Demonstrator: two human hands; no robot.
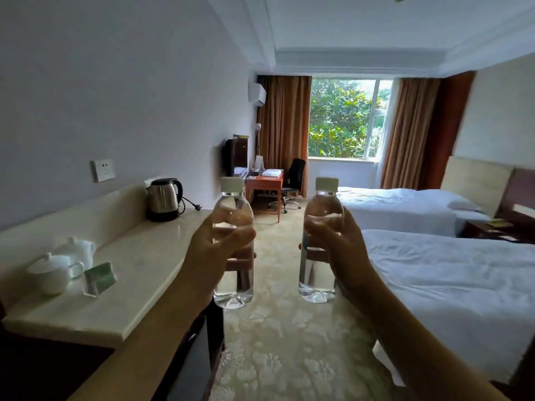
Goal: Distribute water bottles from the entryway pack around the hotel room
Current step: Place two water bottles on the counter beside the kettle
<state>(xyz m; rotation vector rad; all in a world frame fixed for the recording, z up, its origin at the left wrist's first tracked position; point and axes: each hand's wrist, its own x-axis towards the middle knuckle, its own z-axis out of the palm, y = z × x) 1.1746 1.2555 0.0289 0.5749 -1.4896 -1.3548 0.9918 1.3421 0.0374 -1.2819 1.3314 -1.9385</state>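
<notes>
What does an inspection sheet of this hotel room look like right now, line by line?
Surface: pale counter along the left wall.
Job's things: two capped water bottles, left bottle and right bottle, both upright in the air.
Clutter: kettle, two lidded cups, green packet.
Hands: left hand grips left bottle; right hand grips right bottle.
Cables: kettle cord, unplugged on counter.
Surroundings: two beds, desk, chair, window.

Both arms extended forward, raised. Left hand (215, 250) grips left bottle (233, 244) upright; right hand (337, 244) grips right bottle (321, 241) upright.
</notes>
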